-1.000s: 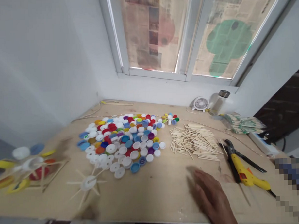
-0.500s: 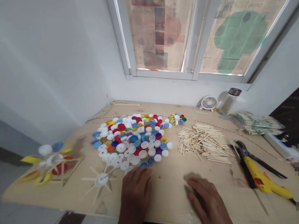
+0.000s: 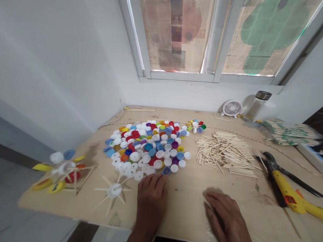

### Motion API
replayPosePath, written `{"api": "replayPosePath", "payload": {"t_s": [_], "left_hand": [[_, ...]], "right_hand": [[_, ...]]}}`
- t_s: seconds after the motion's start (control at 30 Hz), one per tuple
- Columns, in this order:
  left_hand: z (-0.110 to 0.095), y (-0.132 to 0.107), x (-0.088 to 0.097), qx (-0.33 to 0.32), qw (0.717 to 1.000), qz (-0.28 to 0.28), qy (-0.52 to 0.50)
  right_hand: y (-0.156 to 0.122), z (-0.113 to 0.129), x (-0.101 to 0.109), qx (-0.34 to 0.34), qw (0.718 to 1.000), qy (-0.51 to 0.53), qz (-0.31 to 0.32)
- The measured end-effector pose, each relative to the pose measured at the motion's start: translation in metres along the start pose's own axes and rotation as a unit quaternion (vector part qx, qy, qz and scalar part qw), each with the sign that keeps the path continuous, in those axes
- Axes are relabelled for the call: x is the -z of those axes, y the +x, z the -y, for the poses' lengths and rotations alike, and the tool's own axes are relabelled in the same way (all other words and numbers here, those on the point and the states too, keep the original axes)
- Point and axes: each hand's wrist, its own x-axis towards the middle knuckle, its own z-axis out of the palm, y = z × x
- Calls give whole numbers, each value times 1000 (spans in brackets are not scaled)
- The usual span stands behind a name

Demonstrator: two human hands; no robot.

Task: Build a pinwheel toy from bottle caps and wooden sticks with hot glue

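My left hand (image 3: 152, 195) lies palm down at the near edge of a heap of coloured bottle caps (image 3: 148, 147), its fingers close together and the tips against the nearest caps. Nothing shows in it, though its palm is hidden. Resting on the bare wood to the right, my right hand (image 3: 225, 214) is loosely curved, thumb apart from the fingers, with nothing visible in it. Left of my left hand is a white cap with sticks radiating from it (image 3: 114, 190). Beyond my right hand lies a pile of short wooden sticks (image 3: 227, 154).
A flower of caps and sticks (image 3: 66, 169) stands at the left edge, a smaller one (image 3: 195, 126) behind the heap. At right lie a yellow glue gun (image 3: 289, 194), black-handled cutters (image 3: 298, 179) and bagged sticks (image 3: 291, 132). A small fan (image 3: 232, 108) and a bottle (image 3: 257, 105) stand behind.
The whole view has shifted a little, so the table's things appear slightly further right. My left hand has edged forward over the nearest caps. My right hand has hardly moved.
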Motion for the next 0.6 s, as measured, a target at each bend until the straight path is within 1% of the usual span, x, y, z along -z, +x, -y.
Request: {"api": "replayPosePath", "payload": {"t_s": [0.17,0.3,0.47,0.6], "left_hand": [[-7,10,1,13,999,29,31],[-8,11,1,15,998,40,42],[-2,7,2,-11,998,45,42],[6,4,0,-38,997,51,40]], "right_hand": [[-1,2,0,-2,1000,-9,4],[0,5,1,2,1000,-11,-5],[0,4,1,4,1000,-5,1],[-2,0,-2,19,1000,-3,2]]}}
